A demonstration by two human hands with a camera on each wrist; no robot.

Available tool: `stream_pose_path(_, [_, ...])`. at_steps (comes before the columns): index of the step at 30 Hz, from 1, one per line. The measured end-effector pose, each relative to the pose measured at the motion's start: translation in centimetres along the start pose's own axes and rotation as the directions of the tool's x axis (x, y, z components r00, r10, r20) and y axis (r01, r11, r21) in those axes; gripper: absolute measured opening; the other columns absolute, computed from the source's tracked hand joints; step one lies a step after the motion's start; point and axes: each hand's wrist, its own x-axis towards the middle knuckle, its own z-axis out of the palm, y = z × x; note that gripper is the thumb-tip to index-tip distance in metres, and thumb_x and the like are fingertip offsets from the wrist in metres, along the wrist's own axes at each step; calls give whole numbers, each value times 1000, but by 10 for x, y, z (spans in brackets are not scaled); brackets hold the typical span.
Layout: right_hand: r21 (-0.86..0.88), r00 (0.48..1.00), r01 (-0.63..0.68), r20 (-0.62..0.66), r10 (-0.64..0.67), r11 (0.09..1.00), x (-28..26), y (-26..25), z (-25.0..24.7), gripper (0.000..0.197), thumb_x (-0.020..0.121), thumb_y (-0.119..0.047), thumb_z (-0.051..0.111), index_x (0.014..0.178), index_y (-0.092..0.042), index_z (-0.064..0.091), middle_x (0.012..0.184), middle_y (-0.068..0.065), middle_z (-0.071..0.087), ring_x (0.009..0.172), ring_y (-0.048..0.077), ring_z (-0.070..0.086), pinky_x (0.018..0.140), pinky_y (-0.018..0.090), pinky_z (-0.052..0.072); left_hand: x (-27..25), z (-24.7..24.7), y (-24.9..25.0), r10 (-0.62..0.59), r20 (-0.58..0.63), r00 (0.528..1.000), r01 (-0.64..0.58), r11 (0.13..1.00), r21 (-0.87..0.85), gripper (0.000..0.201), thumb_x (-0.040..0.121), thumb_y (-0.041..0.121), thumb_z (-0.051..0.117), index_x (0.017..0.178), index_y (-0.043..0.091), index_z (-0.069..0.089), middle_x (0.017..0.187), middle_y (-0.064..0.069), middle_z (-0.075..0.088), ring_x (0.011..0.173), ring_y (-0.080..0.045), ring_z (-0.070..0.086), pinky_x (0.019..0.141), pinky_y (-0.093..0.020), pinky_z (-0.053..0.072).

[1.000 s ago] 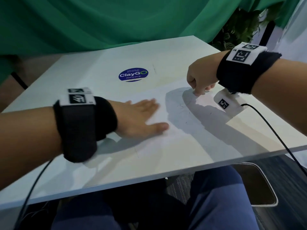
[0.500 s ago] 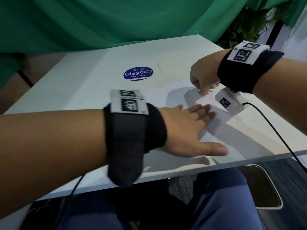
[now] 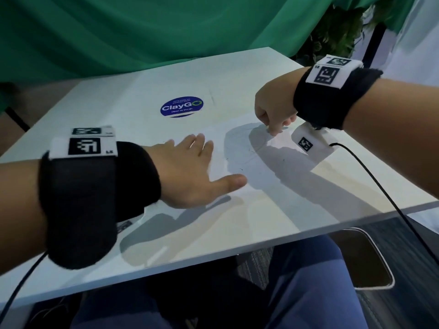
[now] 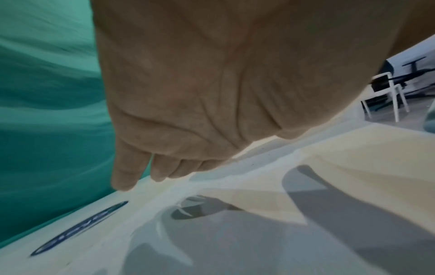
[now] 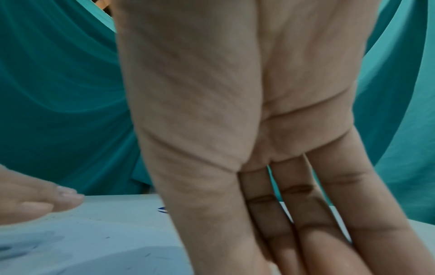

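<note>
The left hand [image 3: 190,172] lies palm-down over the white rectangular table [image 3: 114,100], fingers [image 4: 127,174] straight and released, thumb spread wide, gripping nothing. The fingertips touch the surface while the palm sits just above it. Beyond them, towards the draped green cloth backdrop [image 3: 142,32], is a blue oval "ClayGO" sticker [image 3: 181,107]. Between the two hands a thin white paper sheet [image 3: 240,160] lies flat on the tabletop, faintly creased, its edges hard to pick out. The right hand [image 3: 273,110] points down at the sheet, fingers [image 5: 303,214] together with the thumb alongside, tips meeting the paper. Whether they pinch it I cannot tell.
</note>
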Motion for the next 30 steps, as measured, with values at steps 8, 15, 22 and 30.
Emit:
stream_pose_path(8, [-8, 1000, -9, 9, 9, 1000, 0, -3, -2, 10, 82, -17, 77, 79, -9, 73, 56, -3, 64, 48, 11, 54, 58, 25, 45, 24, -12, 78, 439, -155, 885, -438, 898, 42, 103, 94, 83, 17, 166, 15, -10, 174, -2, -16, 159, -15, -15, 129, -47, 0])
stream_pose_path(15, [16, 1000, 4, -25, -3, 1000, -2, 1, 3, 12, 83, -18, 77, 74, -11, 71, 53, -4, 63, 49, 12, 53, 60, 26, 45, 30, 2, 70, 380, -97, 920, -383, 924, -15, 101, 93, 85, 11, 164, 20, -20, 171, 2, -26, 157, -11, -21, 129, -47, 2])
stream_pose_path(22, [39, 999, 33, -40, -31, 999, -3, 7, 6, 13, 86, -19, 76, 81, -7, 74, 60, -3, 65, 52, 11, 54, 55, 25, 40, -26, 13, -19, -11, 67, 998, 12, 1000, -8, 127, 59, 100, -16, 159, 25, -29, 166, 11, -34, 155, -4, -21, 130, -36, 0])
stream_pose_path(30, [-17, 999, 20, -31, -21, 1000, -3, -1, 2, 11, 82, -17, 77, 75, -10, 72, 52, -4, 62, 48, 10, 53, 55, 25, 43, 12, 7, 60, 435, -155, 887, -434, 900, 39, 103, 89, 87, 8, 164, 23, -20, 171, 2, -25, 157, -11, -21, 129, -49, -3])
